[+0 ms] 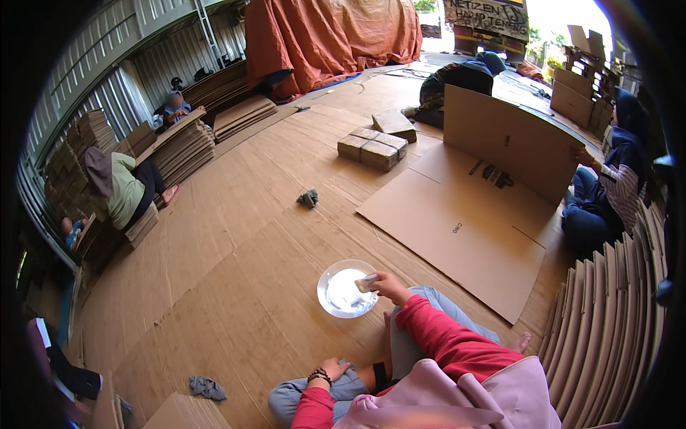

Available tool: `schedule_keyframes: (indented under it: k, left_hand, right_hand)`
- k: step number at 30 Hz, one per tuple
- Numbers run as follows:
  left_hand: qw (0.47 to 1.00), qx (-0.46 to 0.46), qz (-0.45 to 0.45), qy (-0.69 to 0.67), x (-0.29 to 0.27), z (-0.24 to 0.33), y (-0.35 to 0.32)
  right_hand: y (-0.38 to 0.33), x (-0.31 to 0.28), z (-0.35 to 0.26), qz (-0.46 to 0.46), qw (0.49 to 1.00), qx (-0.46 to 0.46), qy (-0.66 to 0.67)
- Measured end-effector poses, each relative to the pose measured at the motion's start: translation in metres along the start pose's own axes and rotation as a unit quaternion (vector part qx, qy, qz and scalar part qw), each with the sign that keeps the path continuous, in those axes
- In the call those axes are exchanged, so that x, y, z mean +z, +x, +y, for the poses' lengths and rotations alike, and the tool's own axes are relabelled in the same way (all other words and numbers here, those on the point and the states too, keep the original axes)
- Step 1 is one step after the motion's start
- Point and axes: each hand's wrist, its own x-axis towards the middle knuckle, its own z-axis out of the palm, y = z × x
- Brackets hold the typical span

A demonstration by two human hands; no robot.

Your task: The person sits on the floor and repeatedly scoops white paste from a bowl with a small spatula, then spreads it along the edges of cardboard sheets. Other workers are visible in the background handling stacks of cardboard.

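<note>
The right hand [388, 284] pinches a small pale sponge [366, 283] over the round clear plastic bowl of white paste [346, 289] on the cardboard-covered floor [236, 286]; left hand [333, 367] rests loosely curled, empty, on the knee. An overloaded sponge could drip paste onto the floor.

cardboard floor [236, 286], glass bowl [347, 289], grey rag [309, 198], bundled cartons [372, 148]

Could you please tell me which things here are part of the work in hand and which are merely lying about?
In use:
- right hand holding a small pale pad
- round shallow metal bowl of white paste
- left hand, resting on the knee

Lying about:
- grey crumpled rag
- second grey rag
- strapped bundles of folded brown cardboard
- large flat brown cardboard sheet
</note>
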Motion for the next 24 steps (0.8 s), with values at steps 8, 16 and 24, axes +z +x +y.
schedule_keyframes:
  k: [8, 16, 24]
  left_hand:
    - [1.0, 0.004, 0.004, -0.027, 0.0, 0.007, -0.007]
    - [0.999, -0.008, 0.024, -0.046, 0.002, 0.004, -0.001]
    - [0.998, -0.004, 0.041, -0.055, 0.006, 0.0, 0.002]
  right_hand:
    - [-0.028, -0.049, -0.022, 0.073, 0.977, -0.068, 0.19]
    - [-0.025, -0.059, -0.015, 0.095, 0.986, -0.028, 0.135]
    - [-0.021, -0.055, -0.015, 0.092, 0.992, -0.007, 0.086]
